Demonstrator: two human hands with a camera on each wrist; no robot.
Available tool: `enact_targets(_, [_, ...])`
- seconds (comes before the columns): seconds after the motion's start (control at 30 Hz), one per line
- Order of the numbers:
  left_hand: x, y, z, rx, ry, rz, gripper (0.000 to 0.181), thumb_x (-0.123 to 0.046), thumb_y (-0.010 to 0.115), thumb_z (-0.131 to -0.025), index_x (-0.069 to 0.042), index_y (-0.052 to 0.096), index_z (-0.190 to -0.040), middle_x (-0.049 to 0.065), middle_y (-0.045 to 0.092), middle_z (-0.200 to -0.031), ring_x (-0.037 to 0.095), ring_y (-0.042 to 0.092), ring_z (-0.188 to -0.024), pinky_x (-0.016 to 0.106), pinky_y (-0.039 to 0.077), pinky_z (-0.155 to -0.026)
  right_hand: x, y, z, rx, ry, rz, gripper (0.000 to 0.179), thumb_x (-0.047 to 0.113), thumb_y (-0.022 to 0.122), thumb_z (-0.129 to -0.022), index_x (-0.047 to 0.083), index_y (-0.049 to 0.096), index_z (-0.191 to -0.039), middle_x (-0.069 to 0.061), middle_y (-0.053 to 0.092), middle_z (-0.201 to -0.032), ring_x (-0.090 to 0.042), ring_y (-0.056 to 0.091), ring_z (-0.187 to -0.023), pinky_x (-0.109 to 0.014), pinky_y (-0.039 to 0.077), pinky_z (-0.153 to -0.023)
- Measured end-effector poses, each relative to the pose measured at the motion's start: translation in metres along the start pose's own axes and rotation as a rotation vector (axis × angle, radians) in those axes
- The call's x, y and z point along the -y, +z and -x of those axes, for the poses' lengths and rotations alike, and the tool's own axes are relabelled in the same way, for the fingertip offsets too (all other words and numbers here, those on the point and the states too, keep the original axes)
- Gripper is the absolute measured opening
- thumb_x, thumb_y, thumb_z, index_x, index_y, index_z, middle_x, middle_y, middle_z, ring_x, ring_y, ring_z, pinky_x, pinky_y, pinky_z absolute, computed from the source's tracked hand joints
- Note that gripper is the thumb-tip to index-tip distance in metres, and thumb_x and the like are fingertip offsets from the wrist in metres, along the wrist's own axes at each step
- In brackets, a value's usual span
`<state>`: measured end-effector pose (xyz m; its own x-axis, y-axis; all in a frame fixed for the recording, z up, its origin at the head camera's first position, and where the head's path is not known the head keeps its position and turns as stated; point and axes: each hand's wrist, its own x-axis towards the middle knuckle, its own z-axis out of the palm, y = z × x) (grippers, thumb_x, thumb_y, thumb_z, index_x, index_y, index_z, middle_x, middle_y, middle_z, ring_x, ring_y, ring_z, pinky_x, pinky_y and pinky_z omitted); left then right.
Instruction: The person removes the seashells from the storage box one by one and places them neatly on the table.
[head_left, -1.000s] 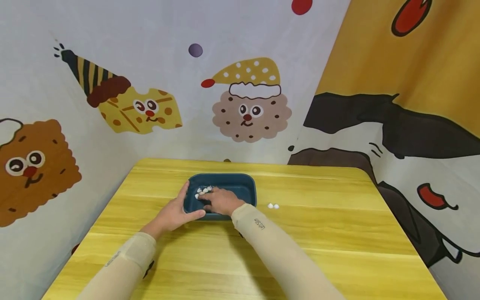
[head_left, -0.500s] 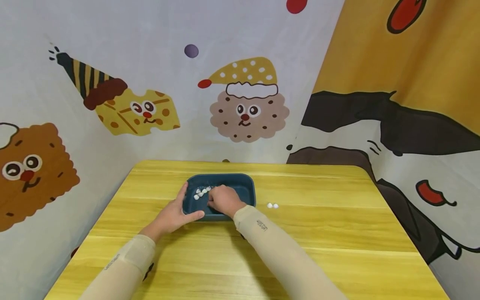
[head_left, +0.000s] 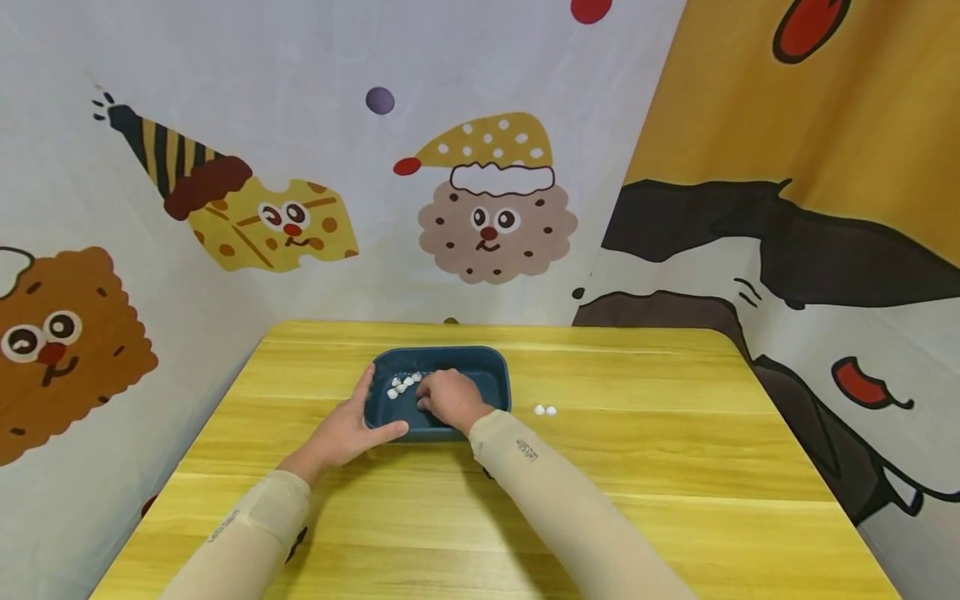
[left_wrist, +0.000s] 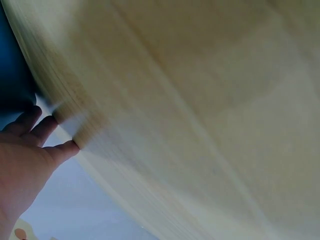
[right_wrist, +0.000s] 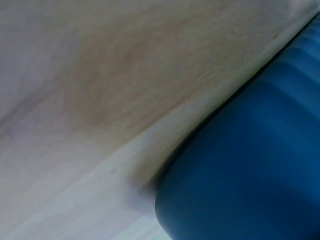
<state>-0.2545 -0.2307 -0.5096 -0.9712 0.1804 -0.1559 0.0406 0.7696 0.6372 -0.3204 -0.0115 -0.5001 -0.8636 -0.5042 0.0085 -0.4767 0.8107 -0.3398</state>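
A dark blue rectangular container (head_left: 487, 358) with rounded corners stands on the table toward its far side. My left hand (head_left: 347, 423) rests against its near left corner, thumb along the front rim and straight fingers along the left wall. In the left wrist view, the fingers (left_wrist: 42, 130) lie spread beside the blue wall. Several small white rounded pieces (head_left: 405, 384) lie in a slanting row inside, at the left. Just right of them my right hand (head_left: 452, 398) reaches down into the container with bent fingers; I cannot tell whether they pinch a piece.
Two more small white pieces (head_left: 546, 411) lie side by side on the yellow wood-grain table (head_left: 637, 467), right of the container. A cloth wall with cartoon prints (head_left: 300, 292) rises behind the table's far edge. The container's outer wall (right_wrist: 240, 165) fills the right wrist view's right side.
My right hand has drawn back slightly to the right from the white pieces, its fingers more bent than before. The left hand keeps its place at the container; the head view has shifted slightly.
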Motion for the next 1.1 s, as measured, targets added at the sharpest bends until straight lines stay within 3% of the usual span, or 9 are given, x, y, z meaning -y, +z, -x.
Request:
enact_targets(0.33, [0.000,0.001,-0.001,-0.006,0.008,-0.001,0.126,-0.074,0.068,-0.092,-0.026,-0.017,-0.172,0.030,0.019,-0.176,0.055,0.037,-0.155,0.072,0.038,-0.119,0.001,-0.003,-0.001,0.006,0.145,0.037,0.021,0.043,0.081,-0.096,0.022,0.082,-0.098,0.008,0.079,-0.096,-0.011,0.070,-0.078,-0.033,0.061,-0.074])
enact_targets(0.4, [0.000,0.001,-0.001,-0.005,0.012,0.004,0.125,-0.073,0.069,-0.093,-0.026,-0.017,-0.172,0.030,0.019,-0.176,0.055,0.037,-0.155,0.072,0.038,-0.118,0.000,-0.004,0.000,0.017,0.144,0.018,0.020,0.041,0.081,-0.096,0.022,0.081,-0.100,0.007,0.079,-0.099,-0.011,0.070,-0.080,-0.033,0.061,-0.075])
enact_targets(0.63, [0.001,-0.001,-0.001,-0.008,0.020,0.009,0.124,-0.073,0.068,-0.093,-0.028,-0.018,-0.171,0.029,0.018,-0.176,0.054,0.037,-0.155,0.072,0.038,-0.119,-0.004,-0.010,0.005,0.045,0.118,-0.091,0.023,0.027,0.080,-0.098,0.019,0.084,-0.119,0.003,0.081,-0.121,-0.018,0.075,-0.112,-0.035,0.063,-0.094])
enact_targets(1.1, [0.001,0.000,-0.001,-0.013,0.018,0.012,0.126,-0.073,0.069,-0.092,-0.026,-0.016,-0.172,0.029,0.019,-0.176,0.054,0.038,-0.155,0.070,0.037,-0.121,-0.006,-0.009,0.003,0.076,0.114,-0.062,0.012,0.028,0.078,-0.100,0.020,0.080,-0.109,0.004,0.077,-0.112,-0.013,0.069,-0.092,-0.033,0.060,-0.085])
